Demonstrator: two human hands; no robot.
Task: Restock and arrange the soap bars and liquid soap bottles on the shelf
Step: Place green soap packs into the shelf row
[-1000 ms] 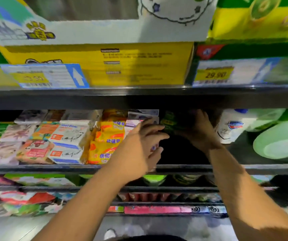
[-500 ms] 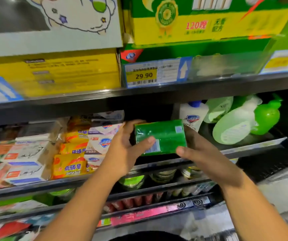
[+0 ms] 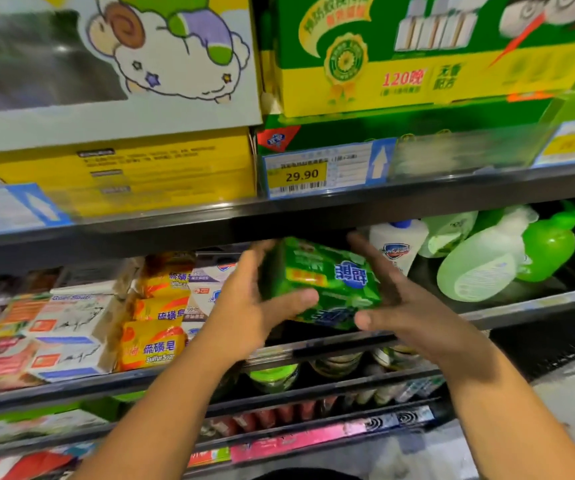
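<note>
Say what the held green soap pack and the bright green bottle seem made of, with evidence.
The green soap pack is probably glossy plastic film; it shows wrinkled highlights. The bright green bottle is likely smooth moulded plastic, with a soft sheen.

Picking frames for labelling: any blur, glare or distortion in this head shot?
Head view: motion blur smears the left hand, the right hand and the green soap pack they hold; the 29.90 price tag reads fine; glare whitens the clear label strip beside it; the wide-angle lens leaves the shelf edge tilted and slightly bowed.
</note>
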